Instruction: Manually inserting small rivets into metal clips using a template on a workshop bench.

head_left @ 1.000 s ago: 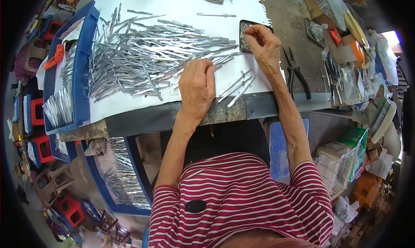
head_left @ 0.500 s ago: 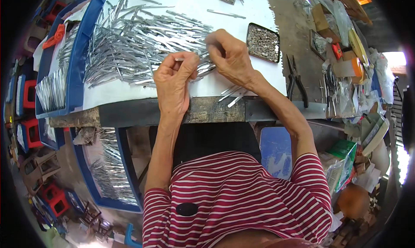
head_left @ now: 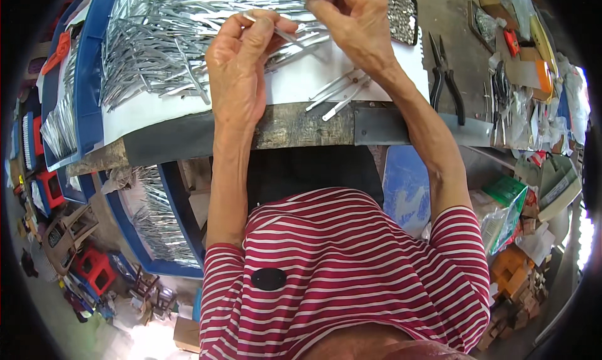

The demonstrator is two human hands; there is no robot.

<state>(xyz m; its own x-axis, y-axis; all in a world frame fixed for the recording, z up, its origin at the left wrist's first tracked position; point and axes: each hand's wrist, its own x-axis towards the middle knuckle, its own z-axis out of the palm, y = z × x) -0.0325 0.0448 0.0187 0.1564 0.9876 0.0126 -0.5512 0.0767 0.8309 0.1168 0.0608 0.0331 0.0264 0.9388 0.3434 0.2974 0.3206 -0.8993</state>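
Observation:
My left hand [head_left: 241, 65] is closed over the white work surface, thumb and forefinger pinching a thin, flat silver metal strip [head_left: 287, 36] that slants toward my right hand. To its right my right hand [head_left: 360, 31] has its thumb and fingertips pressed together, apart from the strip. Whatever those fingertips hold is too small to make out. A big heap of similar metal strips [head_left: 150, 52] spreads behind and left of my left hand. Several separate strips [head_left: 338, 100] lie near the table's front edge, below my right hand. Beyond my right wrist is a dark-rimmed tray [head_left: 415, 21] of small metal pieces, partly hidden.
Black-handled pliers [head_left: 446, 84] lie right of the white sheet. A blue bin [head_left: 88, 78] with strips stands at the left edge, another blue bin [head_left: 135, 247] below the table. Tools and plastic bags [head_left: 520, 115] clutter the right side. The worn wooden table edge [head_left: 301, 125] runs before me.
The whole view has shifted, so the table sits higher in the picture. My right hand has moved away from my left, and the strip in my left hand now shows more clearly.

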